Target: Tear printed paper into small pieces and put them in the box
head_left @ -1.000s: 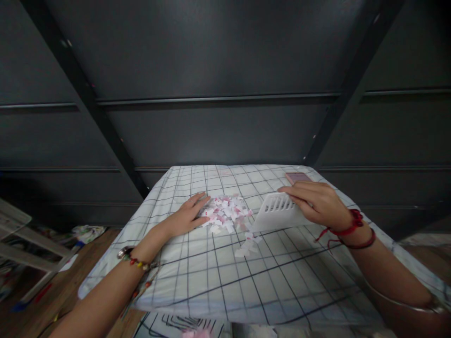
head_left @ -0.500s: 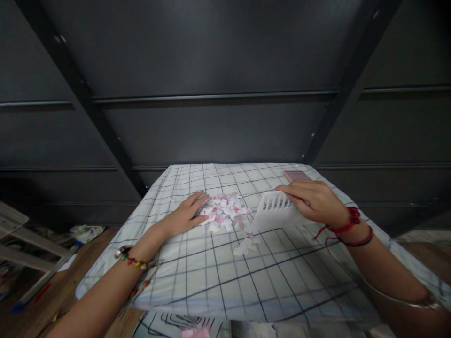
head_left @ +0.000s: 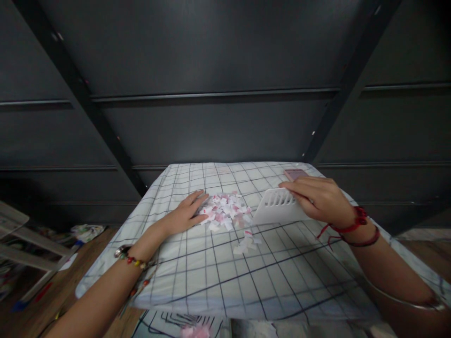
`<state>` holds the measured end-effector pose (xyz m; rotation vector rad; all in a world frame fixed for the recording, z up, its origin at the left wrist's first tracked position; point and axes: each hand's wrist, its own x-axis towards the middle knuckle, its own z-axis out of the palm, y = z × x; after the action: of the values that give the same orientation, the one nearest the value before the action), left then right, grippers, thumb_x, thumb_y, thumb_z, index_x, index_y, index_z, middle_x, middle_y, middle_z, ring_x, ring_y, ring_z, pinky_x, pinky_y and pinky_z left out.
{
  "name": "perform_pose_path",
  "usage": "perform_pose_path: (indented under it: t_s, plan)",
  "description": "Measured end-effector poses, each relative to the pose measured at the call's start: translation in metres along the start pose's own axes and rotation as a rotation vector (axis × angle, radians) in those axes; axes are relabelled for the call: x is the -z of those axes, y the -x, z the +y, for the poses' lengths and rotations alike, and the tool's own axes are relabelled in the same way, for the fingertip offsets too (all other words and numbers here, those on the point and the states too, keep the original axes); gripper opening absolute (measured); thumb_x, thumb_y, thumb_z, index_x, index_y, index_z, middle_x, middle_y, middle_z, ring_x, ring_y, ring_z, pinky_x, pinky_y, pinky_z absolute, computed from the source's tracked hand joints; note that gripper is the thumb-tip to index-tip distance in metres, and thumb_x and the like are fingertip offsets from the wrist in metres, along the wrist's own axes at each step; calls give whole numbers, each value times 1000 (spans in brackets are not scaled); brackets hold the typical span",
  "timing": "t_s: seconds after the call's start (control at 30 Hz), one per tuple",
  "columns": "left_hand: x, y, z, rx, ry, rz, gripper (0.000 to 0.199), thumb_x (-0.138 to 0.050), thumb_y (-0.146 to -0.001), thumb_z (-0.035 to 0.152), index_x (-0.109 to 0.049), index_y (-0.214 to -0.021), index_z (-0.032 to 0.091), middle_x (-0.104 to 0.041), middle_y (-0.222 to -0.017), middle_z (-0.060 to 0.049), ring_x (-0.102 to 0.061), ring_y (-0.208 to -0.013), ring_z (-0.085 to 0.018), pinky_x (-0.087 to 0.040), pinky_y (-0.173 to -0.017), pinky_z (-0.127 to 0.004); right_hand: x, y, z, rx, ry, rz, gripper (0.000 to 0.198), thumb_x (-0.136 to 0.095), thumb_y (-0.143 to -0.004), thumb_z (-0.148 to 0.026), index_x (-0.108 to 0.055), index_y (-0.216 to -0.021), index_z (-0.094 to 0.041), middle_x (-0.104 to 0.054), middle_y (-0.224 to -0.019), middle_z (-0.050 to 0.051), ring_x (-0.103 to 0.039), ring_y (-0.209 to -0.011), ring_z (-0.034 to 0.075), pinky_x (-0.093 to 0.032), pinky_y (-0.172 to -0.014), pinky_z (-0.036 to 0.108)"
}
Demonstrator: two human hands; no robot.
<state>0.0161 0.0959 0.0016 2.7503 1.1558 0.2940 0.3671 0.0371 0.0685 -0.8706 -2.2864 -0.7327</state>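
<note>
A loose heap of small torn white and pink paper scraps (head_left: 227,211) lies around the middle of the table (head_left: 211,277), which is covered by a white cloth with dark grid lines. A smaller cluster of pale paper scraps (head_left: 244,245) lies just beside the heap, on the side toward the table's near edge. The left hand (head_left: 186,215) rests at the heap's left side, its grip spread, thumb and fingertips against the scraps. The right hand (head_left: 319,201) has its grip closed on the upper edge of a thin white plastic scraper with a row of slots (head_left: 273,214); the scraper stands tilted just right of the heap. A flat pink rectangular phone (head_left: 294,174) lies near the table's far right corner, behind the right hand.
</note>
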Motion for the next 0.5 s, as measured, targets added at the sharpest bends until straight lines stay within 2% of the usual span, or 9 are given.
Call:
perform_pose_path:
  t_s: [0.27,0.5]
  plan:
    - [0,0,1,-24,0,15,57,-34,-92,49,-22,-137,17,-17,-145,-14,-18,-131,-30,-23,-104,-44,3,-2,-3,-12,-55,-10,22,-39,-85,-15,-60,-89,-18,-66,-74,1,-60,-66,12,-46,-60,24]
    - [1,0,1,-18,2,18,55,-37,-91,47,-22,-137,19,-18,-146,-12,-18,-131,-30,-23,-104,-45,2,2,3,-15,-87,-108,27,-36,-86,-17,-61,-90,-21,-66,-74,0,-61,-68,12,-47,-64,26]
